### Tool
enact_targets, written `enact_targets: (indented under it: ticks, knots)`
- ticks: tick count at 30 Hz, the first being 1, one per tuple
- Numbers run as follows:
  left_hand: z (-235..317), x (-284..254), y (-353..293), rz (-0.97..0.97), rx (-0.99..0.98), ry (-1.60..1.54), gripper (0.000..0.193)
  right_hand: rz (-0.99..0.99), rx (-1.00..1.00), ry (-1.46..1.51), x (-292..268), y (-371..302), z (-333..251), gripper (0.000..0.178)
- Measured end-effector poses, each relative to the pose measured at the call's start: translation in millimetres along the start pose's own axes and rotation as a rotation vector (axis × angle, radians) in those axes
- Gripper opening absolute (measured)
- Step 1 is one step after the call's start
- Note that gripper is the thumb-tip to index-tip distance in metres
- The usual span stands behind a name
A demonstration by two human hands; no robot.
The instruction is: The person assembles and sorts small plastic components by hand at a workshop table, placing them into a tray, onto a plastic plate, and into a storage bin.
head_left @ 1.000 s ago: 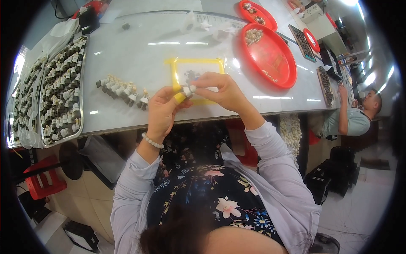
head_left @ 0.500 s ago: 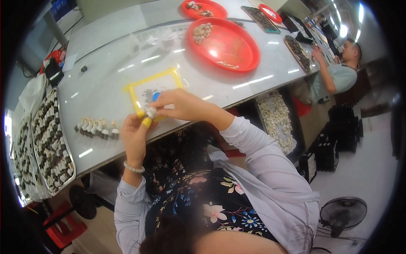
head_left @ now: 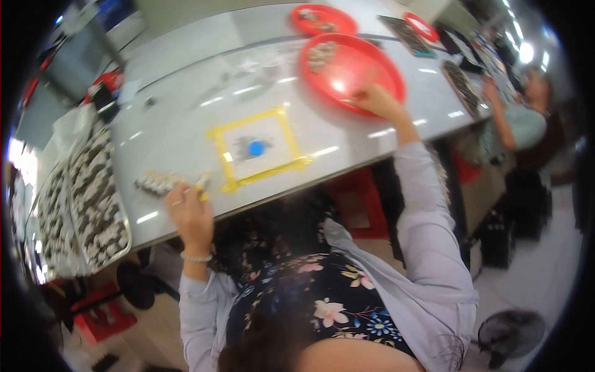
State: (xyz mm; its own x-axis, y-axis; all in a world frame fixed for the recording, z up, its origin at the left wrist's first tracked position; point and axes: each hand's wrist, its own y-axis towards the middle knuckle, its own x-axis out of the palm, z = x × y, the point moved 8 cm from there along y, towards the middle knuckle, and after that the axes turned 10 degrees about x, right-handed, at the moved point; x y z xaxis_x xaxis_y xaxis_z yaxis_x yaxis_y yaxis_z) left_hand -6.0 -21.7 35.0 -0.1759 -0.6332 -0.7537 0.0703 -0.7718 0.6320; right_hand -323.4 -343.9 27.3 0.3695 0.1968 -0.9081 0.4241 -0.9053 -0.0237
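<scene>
My left hand (head_left: pixel 191 214) is at the right end of a row of small white-and-grey pieces (head_left: pixel 160 181) on the table. Its fingers are curled together, with yellow at a fingertip; blur hides what they hold, if anything. My right hand (head_left: pixel 375 99) reaches over the near rim of the big red round tray (head_left: pixel 365 68), fingers pinched; what lies between them cannot be made out. A pile of small pale pieces (head_left: pixel 322 56) lies at the tray's far left. Between my hands, a blue round cap (head_left: pixel 255 147) sits on a white square with grey smudges, framed by yellow tape (head_left: pixel 228 166).
Long trays (head_left: pixel 102 198) filled with rows of grey-and-white pieces stand at the left. Behind the big tray is a smaller red tray (head_left: pixel 331 15). A co-worker (head_left: pixel 517 124) sits at the right beside a dark tray (head_left: pixel 460 87). A fan (head_left: pixel 511 338) stands lower right.
My hands have parted. The right has gone from the taped square to the red tray; the left has moved from the small white piece they shared to the row's end. The view has shifted.
</scene>
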Motion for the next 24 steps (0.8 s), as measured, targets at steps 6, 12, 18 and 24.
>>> enact_targets:
  ticks: [6,12,18,24]
  knots:
    - [-19,-24,43,0.062,-0.005,-0.123,0.031,-0.008,-0.025,-0.113,-3,0,-4,0.02]
    - [-158,26,129,-0.031,-0.145,-0.152,0.039,0.181,-0.122,0.603,-13,-26,-63,0.026]
    - [-246,133,159,-0.231,-0.158,0.129,0.035,-0.138,-0.095,0.819,72,-59,-117,0.018]
    - [-247,138,162,-0.253,-0.031,0.122,0.028,0.065,-0.376,0.496,71,-83,-158,0.012]
